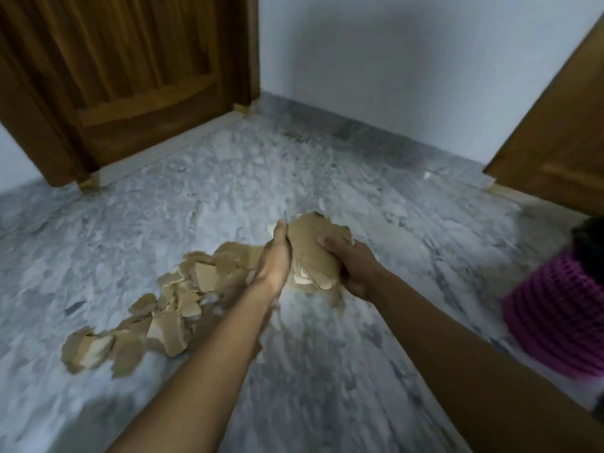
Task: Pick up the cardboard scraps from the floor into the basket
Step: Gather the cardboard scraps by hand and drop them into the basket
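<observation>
1. Clamps a bunch of cardboard scraps (pixel 310 253) between both hands at mid-frame, seemingly raised just above the floor, a few pieces hanging loose underneath.
2. Cups the bunch's left side with the left hand (pixel 274 259), fingers curled close together round the far edge, tips out of sight behind the card.
3. Grips the right side with the right hand (pixel 356 273), thumb pressed flat on the top sheet; cannot tell how the other fingers lie, hidden beneath.
4. Strewn on the grey marble floor (pixel 327 165): loose scraps (pixel 157 308), a torn brown trail from just under the left wrist toward the lower left.
5. Off to the right, well apart from that trail and near the right forearm: a pink woven basket (pixel 555 318), cut by the frame edge.
6. Behind, a wooden door (pixel 130 76) at upper left, a second door leaf (pixel 562 125) at right, a pale wall (pixel 392 60) between them.
</observation>
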`<control>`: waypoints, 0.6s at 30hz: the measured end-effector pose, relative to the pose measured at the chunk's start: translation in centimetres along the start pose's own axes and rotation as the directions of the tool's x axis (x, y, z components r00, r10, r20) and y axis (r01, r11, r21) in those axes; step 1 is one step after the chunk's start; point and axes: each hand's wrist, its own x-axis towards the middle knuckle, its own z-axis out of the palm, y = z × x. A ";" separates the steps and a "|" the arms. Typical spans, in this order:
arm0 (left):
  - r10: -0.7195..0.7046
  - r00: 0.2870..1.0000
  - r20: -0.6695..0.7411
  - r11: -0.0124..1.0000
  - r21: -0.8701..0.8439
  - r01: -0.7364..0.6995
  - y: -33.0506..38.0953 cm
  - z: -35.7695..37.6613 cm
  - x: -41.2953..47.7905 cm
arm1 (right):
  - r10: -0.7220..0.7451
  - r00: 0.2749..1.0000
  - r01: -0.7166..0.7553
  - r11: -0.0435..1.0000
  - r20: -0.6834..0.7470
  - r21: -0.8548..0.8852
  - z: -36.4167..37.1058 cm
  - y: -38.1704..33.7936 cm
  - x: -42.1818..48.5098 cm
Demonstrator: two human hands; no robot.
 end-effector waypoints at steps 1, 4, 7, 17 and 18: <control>0.032 0.999 -0.001 0.999 0.042 -0.032 1.3 2.5 0.8 | -0.023 1.000 0.023 1.000 -0.009 0.000 -2.0 -2.0 0.1; 0.116 0.991 0.067 0.981 0.147 -0.125 5.5 11.7 2.3 | -0.094 0.995 0.094 0.996 -0.042 -0.003 -9.7 -8.4 0.6; 0.166 0.969 0.185 0.960 0.193 -0.201 8.1 23.4 3.6 | -0.205 0.971 0.206 0.979 -0.126 -0.010 -20.0 -14.6 -0.2; 0.033 0.782 0.623 0.950 0.224 -0.218 5.8 59.2 2.0 | -0.374 0.650 0.367 0.917 -0.662 -0.159 -52.1 -23.3 -11.3; 0.018 0.758 0.652 0.941 0.246 -0.234 5.3 61.1 1.5 | -0.366 0.603 0.332 0.923 -0.708 -0.194 -54.2 -23.0 -12.3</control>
